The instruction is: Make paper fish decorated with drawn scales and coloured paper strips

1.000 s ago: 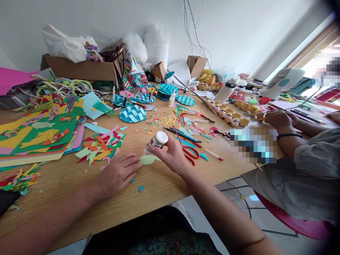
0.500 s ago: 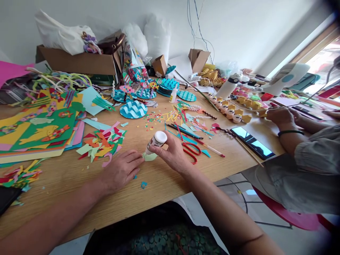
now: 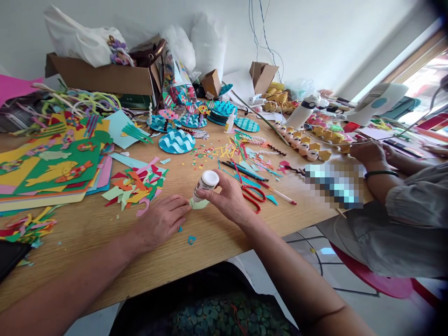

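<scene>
My right hand [image 3: 229,198] is closed around a small white glue bottle [image 3: 203,189], tilted with its broad round end up and its other end down over a light green paper cut-out [image 3: 200,204]. The bottle's tip is hidden, so I cannot tell if it touches the paper. My left hand [image 3: 163,219] lies flat with fingers stretched out, its fingertips on the left end of the cut-out and the thumb apart. Small blue paper scraps [image 3: 191,239] lie just below. Right of my right hand are red-handled scissors [image 3: 254,196].
Coloured paper scraps [image 3: 135,186] and a stack of paper sheets [image 3: 52,172] lie left. Blue wavy discs [image 3: 177,142] and another glue bottle [image 3: 230,122] stand farther back. Pens [image 3: 245,171] lie right of centre. Another person's hand [image 3: 369,154] rests at the right, near egg-carton pieces [image 3: 304,147].
The view has shifted very slightly. Both hands, the glue bottle and the cut-out keep nearly the same places.
</scene>
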A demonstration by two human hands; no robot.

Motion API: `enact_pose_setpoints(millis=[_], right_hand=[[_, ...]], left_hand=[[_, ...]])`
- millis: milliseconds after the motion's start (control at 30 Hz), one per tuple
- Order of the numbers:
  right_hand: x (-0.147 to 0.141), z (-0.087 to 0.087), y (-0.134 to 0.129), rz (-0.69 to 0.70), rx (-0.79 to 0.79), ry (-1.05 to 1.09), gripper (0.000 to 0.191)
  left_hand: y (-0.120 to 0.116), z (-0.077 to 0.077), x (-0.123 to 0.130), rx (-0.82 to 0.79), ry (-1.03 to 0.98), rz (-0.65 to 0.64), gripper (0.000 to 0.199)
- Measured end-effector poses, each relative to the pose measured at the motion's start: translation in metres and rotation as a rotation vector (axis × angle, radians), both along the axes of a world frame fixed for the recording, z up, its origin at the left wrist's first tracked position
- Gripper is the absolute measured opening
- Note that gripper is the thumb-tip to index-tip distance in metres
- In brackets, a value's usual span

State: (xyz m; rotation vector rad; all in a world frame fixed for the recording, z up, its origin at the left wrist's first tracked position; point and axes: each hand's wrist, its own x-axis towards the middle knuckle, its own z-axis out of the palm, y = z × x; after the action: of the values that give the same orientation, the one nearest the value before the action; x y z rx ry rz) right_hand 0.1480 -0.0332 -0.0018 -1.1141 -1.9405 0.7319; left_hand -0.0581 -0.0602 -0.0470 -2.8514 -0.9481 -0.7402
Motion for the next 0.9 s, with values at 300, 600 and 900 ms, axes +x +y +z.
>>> enact_pose_setpoints(millis=[300,600,900], right_hand=[[-0.0006,-0.0002,0.0008,0.008,0.008,-0.047,0.024],[-0.0032,0.0013,0.0011,0.058,0.021,-0.033,0.023],[0.0014,0.0026,-0.0013,-0.004,0.006,-0.076,0.025]], left_hand=[[0.0003,-0.0017,0.0,-0.006,-0.012,0.0,0.024],[0.0003,-0.0036,-0.0014,-0.048,-0.004,0.012,0.024],[0.0004,-0.002,-0.0001,-0.033,-0.001,0.0,0.024]])
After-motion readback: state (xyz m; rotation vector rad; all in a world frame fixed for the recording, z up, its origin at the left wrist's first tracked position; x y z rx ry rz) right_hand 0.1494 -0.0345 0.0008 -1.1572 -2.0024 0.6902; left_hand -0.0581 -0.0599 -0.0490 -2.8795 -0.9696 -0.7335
